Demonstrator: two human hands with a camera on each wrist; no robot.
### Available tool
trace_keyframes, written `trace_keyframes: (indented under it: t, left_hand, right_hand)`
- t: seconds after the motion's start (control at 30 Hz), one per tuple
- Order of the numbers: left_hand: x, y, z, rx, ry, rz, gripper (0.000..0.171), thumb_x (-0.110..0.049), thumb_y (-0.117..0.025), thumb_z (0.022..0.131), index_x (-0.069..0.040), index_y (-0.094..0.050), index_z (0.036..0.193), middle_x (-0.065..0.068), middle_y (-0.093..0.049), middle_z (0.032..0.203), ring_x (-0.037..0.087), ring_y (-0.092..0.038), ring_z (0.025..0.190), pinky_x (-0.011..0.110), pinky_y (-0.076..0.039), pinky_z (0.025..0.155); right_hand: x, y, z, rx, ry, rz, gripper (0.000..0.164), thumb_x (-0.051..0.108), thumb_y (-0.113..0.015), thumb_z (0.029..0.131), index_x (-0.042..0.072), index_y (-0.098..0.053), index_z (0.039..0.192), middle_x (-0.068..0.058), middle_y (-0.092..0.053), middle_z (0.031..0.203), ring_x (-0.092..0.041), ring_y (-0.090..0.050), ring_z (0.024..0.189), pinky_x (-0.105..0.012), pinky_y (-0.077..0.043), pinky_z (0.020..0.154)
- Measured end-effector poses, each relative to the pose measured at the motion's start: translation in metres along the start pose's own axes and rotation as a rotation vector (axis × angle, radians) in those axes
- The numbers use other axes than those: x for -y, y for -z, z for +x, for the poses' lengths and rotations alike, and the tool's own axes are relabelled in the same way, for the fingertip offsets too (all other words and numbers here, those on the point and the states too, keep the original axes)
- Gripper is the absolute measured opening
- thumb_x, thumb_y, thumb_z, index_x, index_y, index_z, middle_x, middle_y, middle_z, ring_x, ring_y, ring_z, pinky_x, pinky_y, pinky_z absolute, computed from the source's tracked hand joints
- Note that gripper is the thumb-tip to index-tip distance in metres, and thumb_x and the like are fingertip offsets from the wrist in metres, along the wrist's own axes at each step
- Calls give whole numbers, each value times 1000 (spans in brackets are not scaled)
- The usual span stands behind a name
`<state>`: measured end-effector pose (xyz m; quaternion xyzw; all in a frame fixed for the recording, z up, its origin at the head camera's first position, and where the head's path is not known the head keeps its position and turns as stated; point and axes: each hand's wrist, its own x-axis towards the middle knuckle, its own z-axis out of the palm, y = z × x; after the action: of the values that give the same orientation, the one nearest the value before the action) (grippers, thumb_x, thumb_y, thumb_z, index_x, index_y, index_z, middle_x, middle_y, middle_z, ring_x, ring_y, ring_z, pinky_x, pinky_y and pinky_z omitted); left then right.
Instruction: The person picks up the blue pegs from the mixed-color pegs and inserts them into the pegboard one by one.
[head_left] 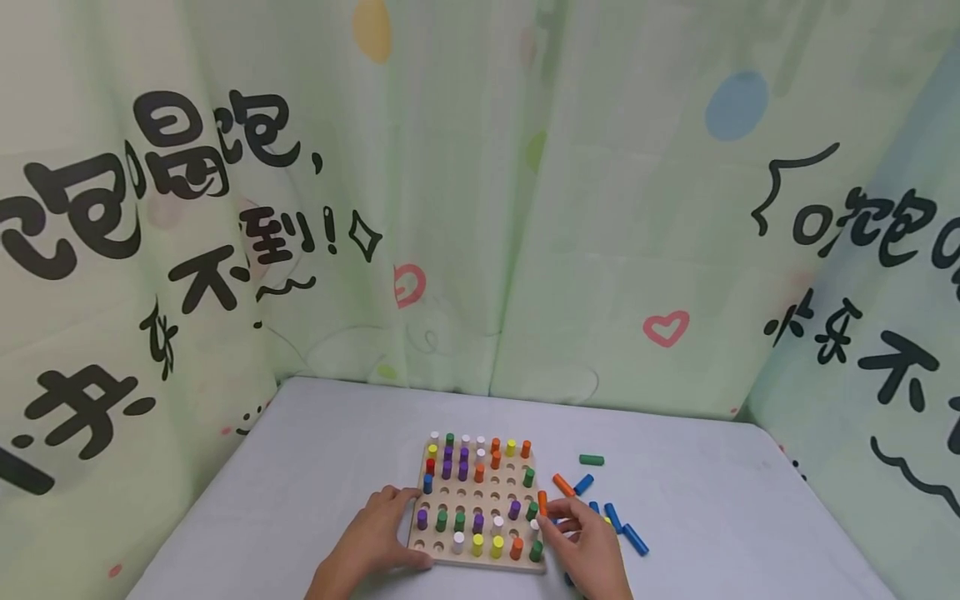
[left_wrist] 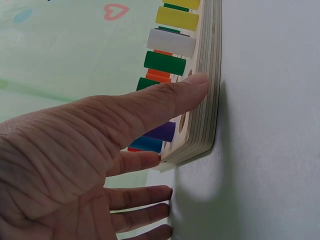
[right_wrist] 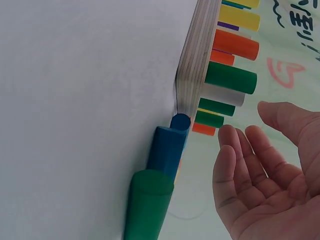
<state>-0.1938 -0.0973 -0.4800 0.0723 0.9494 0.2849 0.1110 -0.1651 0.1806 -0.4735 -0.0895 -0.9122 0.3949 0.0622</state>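
A wooden pegboard with rows of holes and coloured round pegs lies on the white table. My left hand steadies its front left corner. In the left wrist view the straight thumb rests over the front edge, and a finger touches the left side. At the board's right edge my right hand pinches an orange peg, held upright between thumb and forefinger. In the right wrist view that peg is hidden, apparently behind the thumb; the other fingers curl loosely.
Loose blue pegs, an orange peg and a green peg lie right of the board. Others are partly hidden by the right hand. A printed pale green curtain hangs behind and beside the table.
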Motion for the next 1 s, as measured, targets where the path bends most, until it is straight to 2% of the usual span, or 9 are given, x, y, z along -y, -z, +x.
trace_keyframes:
  t: [0.53,0.73,1.0]
  left_hand:
    - [1,0,2,6,10,8,90,-49,-89,55,-12,-56,130,11,-54,112,27,-47,97,56,-46,94]
    - [1,0,1,4,12,8,90,-50,-89,55,-12,-56,130,11,-54,111,27,-47,97,56,-45,94]
    - [1,0,1,4,6,12,90,-50,-89,55,-12,-56,130,11,-53,111,26,-47,96,56,-46,93]
  right_hand:
    - [-13,0,9,35,-95,-124,30,25,-79,78,4,-66,95,-1,-64,81,-14,-55,71,-30,-54,65]
    - [-13,-2,13,44,-107,-183,28,22,-80,77,5,-65,93,-1,-63,79,-15,-54,71,-32,-52,65]
    - [-12,-3,15,56,-125,-214,30,22,-81,76,5,-64,93,-1,-60,76,-16,-50,68,-28,-48,61]
